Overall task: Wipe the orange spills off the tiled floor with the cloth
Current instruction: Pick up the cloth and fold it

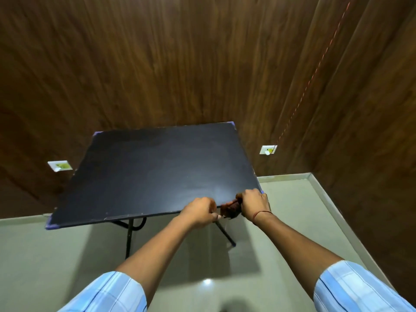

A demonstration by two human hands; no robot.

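Note:
A small reddish-brown cloth (230,210) is bunched between my two hands at the near right edge of a black folding table (157,172). My right hand (253,202) grips its right end, knuckles up. My left hand (199,211) pinches its left end. Both hands hover at the table's front edge, above the grey-green tiled floor (56,255). No orange spill shows on the floor in this view.
The table stands on thin black legs (128,237) against a dark wood-panelled wall (180,64). Two white wall sockets (59,165) (267,150) sit low on the wall. A red-white cord (315,70) runs up from the right socket. Another panelled wall closes the right side.

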